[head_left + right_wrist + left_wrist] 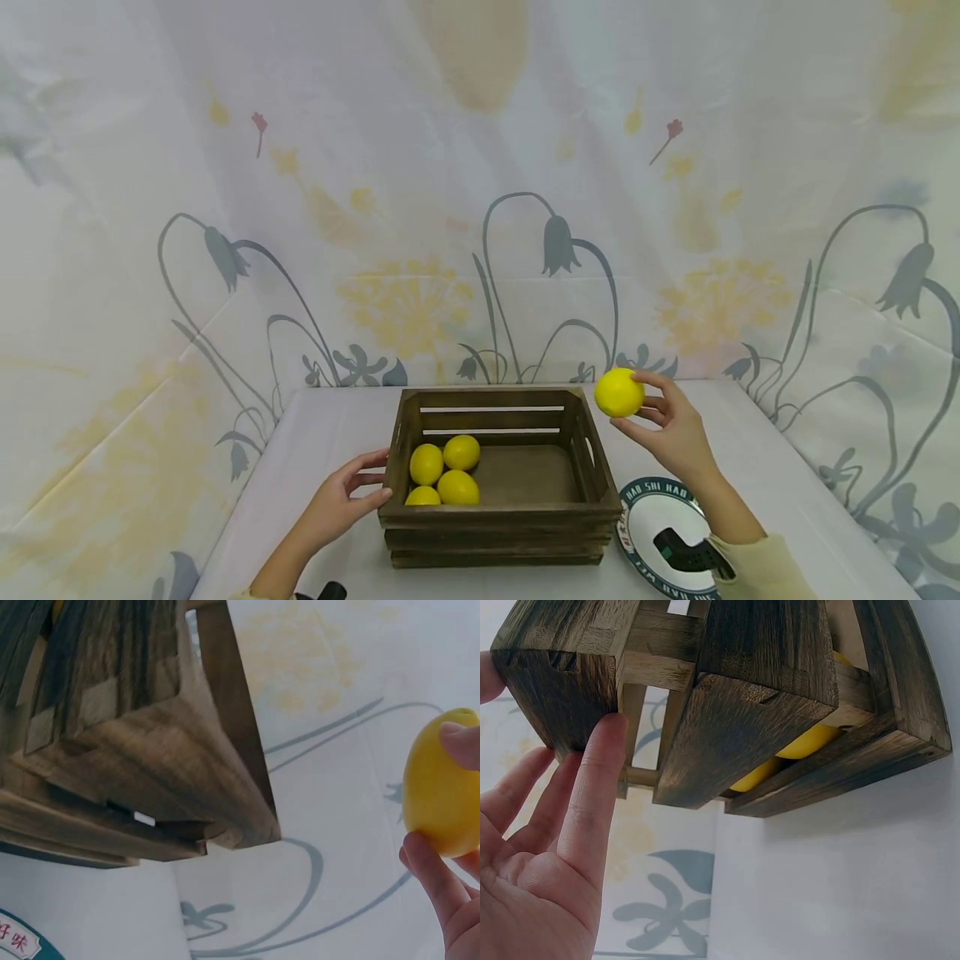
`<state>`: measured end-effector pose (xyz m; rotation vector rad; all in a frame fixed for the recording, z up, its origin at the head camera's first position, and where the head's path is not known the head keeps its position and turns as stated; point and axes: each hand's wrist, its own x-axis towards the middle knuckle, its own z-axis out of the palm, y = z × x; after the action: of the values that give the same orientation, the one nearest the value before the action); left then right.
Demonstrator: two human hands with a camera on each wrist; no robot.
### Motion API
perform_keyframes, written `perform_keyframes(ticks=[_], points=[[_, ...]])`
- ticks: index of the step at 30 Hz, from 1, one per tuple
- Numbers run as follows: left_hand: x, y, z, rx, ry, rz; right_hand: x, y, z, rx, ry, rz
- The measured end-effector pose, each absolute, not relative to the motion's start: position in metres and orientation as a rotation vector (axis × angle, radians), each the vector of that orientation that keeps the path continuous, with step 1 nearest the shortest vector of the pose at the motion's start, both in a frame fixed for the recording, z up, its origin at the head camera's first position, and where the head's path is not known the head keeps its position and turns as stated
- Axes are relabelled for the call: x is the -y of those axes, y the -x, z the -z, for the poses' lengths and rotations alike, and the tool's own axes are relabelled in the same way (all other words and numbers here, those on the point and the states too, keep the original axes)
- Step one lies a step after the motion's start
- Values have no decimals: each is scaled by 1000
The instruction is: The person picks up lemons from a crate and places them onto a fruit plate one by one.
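Observation:
My right hand [678,429] pinches a yellow lemon [619,392] between thumb and fingers, raised beside the crate's far right corner. In the right wrist view the lemon [446,784] is at the right edge, partly covered by the fingers. A dark wooden slatted crate [498,537] stands in the middle of the table. Several lemons [458,487] lie together in its left part. At the crate's left end is my left hand [337,504], its mostly straight fingers touching the wood. The left wrist view shows those fingertips [609,735] against the end slat.
A round white plate [652,533] with a dark green lettered rim lies right of the crate, partly under my right forearm. The white table [330,425] meets a flower-printed curtain [480,250] at the back and sides.

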<state>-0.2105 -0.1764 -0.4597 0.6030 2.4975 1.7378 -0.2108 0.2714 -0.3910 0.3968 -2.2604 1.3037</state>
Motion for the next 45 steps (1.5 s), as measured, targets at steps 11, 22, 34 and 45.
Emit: perform_keyframes(ticks=[11,22,34,45], points=[[175,210,458,-2474,-635,-1758,-282,200,398,2350,-285,-1299],[176,208,456,-2472,-630,-1762,-297,196,415,2424,-202,-1250],[176,208,457,-2488,-599,-1744,-311,195,435,2468,-147,-1212],[176,207,455,-2477,-628,-1743,-317,193,450,2482,-116,-1201]])
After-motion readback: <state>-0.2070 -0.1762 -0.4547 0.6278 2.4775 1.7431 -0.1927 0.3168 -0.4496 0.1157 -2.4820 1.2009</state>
